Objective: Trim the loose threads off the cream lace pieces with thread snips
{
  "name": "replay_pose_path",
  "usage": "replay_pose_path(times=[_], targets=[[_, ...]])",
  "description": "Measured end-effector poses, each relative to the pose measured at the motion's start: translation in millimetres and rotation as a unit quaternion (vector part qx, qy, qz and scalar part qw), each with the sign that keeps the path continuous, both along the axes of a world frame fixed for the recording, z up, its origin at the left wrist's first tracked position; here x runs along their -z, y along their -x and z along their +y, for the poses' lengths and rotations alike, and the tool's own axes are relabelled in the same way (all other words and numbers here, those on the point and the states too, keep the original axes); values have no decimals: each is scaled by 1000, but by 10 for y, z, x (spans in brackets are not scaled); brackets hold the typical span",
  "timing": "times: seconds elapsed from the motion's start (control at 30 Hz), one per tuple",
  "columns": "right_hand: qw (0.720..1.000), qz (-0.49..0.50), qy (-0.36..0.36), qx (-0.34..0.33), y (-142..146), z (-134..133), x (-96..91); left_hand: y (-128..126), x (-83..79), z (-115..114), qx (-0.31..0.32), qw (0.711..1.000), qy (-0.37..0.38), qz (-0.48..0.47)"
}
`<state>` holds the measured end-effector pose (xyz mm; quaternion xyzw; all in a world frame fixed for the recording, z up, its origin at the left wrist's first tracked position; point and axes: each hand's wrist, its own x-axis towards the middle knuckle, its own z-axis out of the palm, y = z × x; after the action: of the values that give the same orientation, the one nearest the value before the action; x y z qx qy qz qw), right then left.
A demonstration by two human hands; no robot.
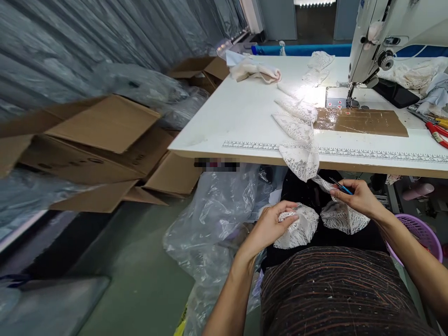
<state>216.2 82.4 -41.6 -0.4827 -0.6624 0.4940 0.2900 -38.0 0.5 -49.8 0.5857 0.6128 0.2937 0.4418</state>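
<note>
My left hand (275,223) pinches a cupped piece of white lace (305,227) above my lap. In my right hand (359,198) is a small blue tool (345,189) with a thin dark tip, which looks like thread snips. A narrow lace strip (324,183) runs under those right fingers, and a second lace cup (345,218) hangs just below them. From there a chain of white lace pieces (299,140) climbs over the table edge toward the sewing machine needle. My palms and the undersides of both hands are hidden.
The sewing machine (364,46) stands on the white table (217,121). Red-handled pliers (436,133) and a dark phone-like object (395,92) lie at right. Open cardboard boxes (105,123) and plastic bags (217,210) crowd the left. A purple basket (420,228) is below right.
</note>
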Motion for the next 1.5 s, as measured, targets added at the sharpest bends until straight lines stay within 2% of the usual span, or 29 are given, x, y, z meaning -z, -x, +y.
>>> replay_pose_path(times=[0.13,0.3,0.4,0.53,0.6,0.73,0.9,1.03,1.3,1.5], targets=[[997,65,31,-16,158,-49,-8,-187,-226,-11,29,989,43,-136],[982,136,87,-94,355,-234,-11,-349,-366,-22,28,986,36,-158],[972,157,119,-126,359,-324,-45,-363,-357,-47,25,990,-29,-134],[971,163,111,-136,303,-368,-105,-308,-311,-67,16,981,-169,-91],[970,159,109,-147,289,-377,-120,-267,-303,-48,35,974,-205,-87],[969,154,90,-172,295,-396,-128,-200,-315,43,132,969,-165,-125],[969,146,48,-195,284,-403,-143,-185,-303,144,165,967,-137,-134],[972,132,38,-192,248,-425,-167,-202,-274,152,142,970,-122,-155],[985,144,-18,-98,262,-548,-104,-214,-200,98,36,970,-113,-211],[983,135,-57,-109,251,-548,-98,-205,-205,79,47,970,-90,-220]])
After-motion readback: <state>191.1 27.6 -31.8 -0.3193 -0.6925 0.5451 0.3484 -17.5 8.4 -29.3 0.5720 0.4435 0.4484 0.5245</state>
